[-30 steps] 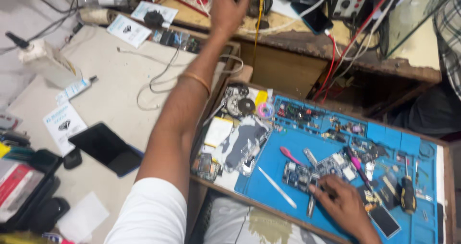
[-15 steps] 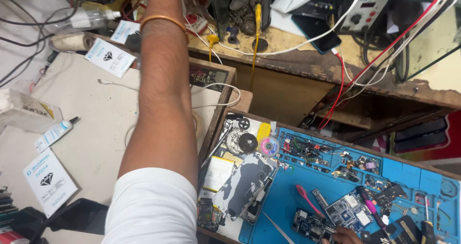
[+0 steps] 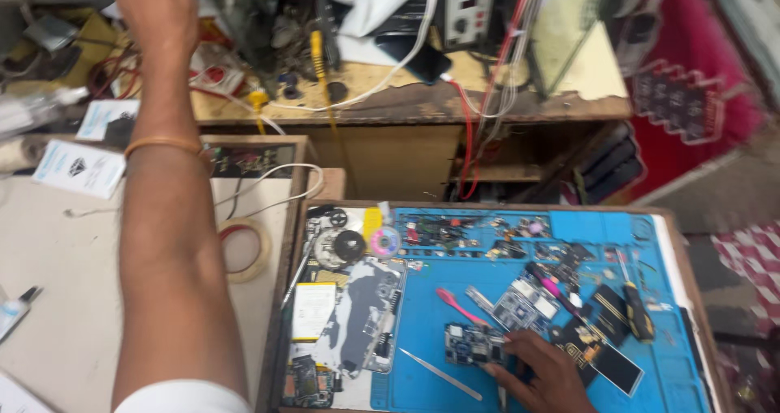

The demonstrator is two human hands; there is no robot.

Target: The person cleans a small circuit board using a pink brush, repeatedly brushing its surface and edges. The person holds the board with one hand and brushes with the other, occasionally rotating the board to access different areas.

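My left hand (image 3: pixel 154 6) is stretched far up and to the left, over the cluttered wooden shelf (image 3: pixel 390 100); its fingers run to the frame's top edge, so I cannot see whether it holds anything. An orange bangle (image 3: pixel 162 145) circles that wrist. My right hand (image 3: pixel 540 376) rests low on the blue work mat (image 3: pixel 674 356), fingers curled on the right edge of a small circuit board (image 3: pixel 471 344). Beside it lie metal tweezers (image 3: pixel 443 374) and a pink pry tool (image 3: pixel 459 306).
An opened phone body (image 3: pixel 366 315) and a pale battery (image 3: pixel 313 311) lie at the mat's left. A screwdriver (image 3: pixel 638 311) and small parts sit to the right. A tape roll (image 3: pixel 244 250), white cable and cards (image 3: pixel 81 167) are on the left table. A grey station (image 3: pixel 467 15) and wires crowd the shelf.
The view has tilted up and shifted right. My left arm stays stretched toward the shelf, its hand now further left. My right hand stays on the mat by the circuit board.
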